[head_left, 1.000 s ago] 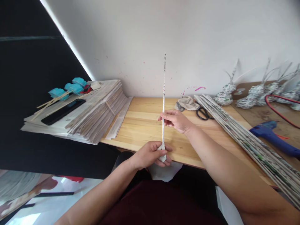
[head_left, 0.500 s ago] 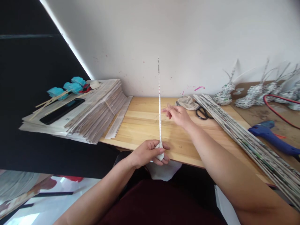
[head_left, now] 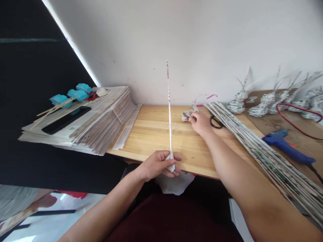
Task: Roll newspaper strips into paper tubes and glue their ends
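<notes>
My left hand (head_left: 161, 163), near the front edge of the wooden table (head_left: 151, 134), is closed around the loose, flared lower end of a rolled newspaper tube (head_left: 170, 124). The tube is thin and printed, and it points away from me toward the wall. Farther back on the right, my right hand (head_left: 201, 123) has its fingers closed on a crumpled greyish cloth (head_left: 186, 115). Part of the cloth is hidden behind the fingers. Just right of that hand lie the black scissors (head_left: 216, 122), with only a handle loop showing.
A thick newspaper stack (head_left: 101, 117) stands left, carrying a phone (head_left: 67, 120), blue flowers (head_left: 80, 94) and sticks. On the right lie a bundle of paper tubes (head_left: 257, 148) and a blue glue gun (head_left: 287, 146), below several woven paper figures (head_left: 237, 102).
My right hand has moved right and closed on the cloth, whose visible part now reaches farther left. The left hand still holds the tube. The view has shifted slightly.
</notes>
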Demonstrator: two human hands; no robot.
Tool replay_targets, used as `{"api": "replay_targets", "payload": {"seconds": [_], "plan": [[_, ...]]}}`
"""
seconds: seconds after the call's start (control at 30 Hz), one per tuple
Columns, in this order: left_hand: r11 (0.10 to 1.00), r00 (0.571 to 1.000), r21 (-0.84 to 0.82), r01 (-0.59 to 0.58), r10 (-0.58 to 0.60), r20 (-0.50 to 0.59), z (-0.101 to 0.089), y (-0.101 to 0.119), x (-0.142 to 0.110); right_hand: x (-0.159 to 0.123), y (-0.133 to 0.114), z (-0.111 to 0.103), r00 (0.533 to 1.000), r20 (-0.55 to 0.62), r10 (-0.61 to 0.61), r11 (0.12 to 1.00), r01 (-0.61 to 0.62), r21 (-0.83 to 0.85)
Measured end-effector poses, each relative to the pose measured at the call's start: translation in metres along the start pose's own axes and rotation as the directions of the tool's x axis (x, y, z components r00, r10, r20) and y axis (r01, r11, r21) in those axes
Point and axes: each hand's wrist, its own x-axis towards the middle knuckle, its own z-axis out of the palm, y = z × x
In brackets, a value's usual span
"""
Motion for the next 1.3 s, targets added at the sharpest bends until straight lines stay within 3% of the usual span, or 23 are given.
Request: {"api": "replay_targets", "payload": {"seconds": [0.07, 0.17, 0.33, 0.43, 0.57, 0.77, 0.83, 0.9, 1.03, 1.17, 1.3], "plan": [[1.000, 1.000, 0.001, -0.008, 0.008, -0.006, -0.001, -0.001, -0.001, -0.001, -0.002, 0.001, 0.999, -0.024, -0.023, 0.999, 0.024, 0.032], [1.000, 1.000, 0.006, -0.011, 0.011, -0.014, -0.001, -0.002, -0.001, -0.002, -0.005, -0.001, 0.997, -0.067, 0.025, 0.998, -0.029, -0.056], [1.000, 1.000, 0.009, -0.004, 0.004, -0.002, 0.000, 0.000, -0.002, -0.006, -0.013, -0.007, 0.996, 0.061, 0.072, 0.977, -0.059, -0.204], [1.000, 1.000, 0.023, -0.009, 0.009, 0.005, 0.002, 0.001, -0.001, -0.008, -0.018, -0.010, 0.995, 0.039, 0.093, 0.980, -0.084, -0.182], [0.999, 1.000, 0.029, -0.018, 0.017, 0.012, 0.002, 0.000, -0.001, -0.009, -0.019, -0.008, 0.998, -0.014, 0.055, 0.993, -0.056, -0.108], [0.999, 1.000, 0.042, -0.010, 0.010, 0.007, 0.002, -0.001, -0.001, -0.011, -0.020, -0.002, 0.981, 0.041, -0.190, 0.961, 0.177, 0.214], [0.999, 1.000, 0.040, -0.010, 0.009, 0.008, 0.002, -0.001, -0.001, -0.012, -0.020, 0.000, 0.974, 0.009, -0.225, 0.937, 0.213, 0.278], [0.999, 1.000, 0.038, -0.007, 0.007, 0.006, 0.003, 0.000, -0.001, -0.012, -0.019, -0.002, 0.983, -0.037, -0.179, 0.956, 0.183, 0.230], [0.999, 1.000, 0.043, -0.004, 0.004, 0.003, 0.003, 0.000, -0.002, -0.008, -0.020, -0.019, 0.999, -0.022, 0.023, 1.000, -0.023, 0.012], [0.999, 1.000, 0.046, -0.022, 0.021, 0.020, -0.001, 0.001, -0.005, -0.015, -0.021, -0.058, 0.978, 0.118, 0.173, 0.967, -0.145, -0.211], [0.999, 0.999, 0.033, -0.041, 0.041, 0.022, -0.007, -0.003, -0.007, -0.048, -0.001, -0.095, 0.945, 0.160, 0.284, 0.896, -0.203, -0.395]]}}
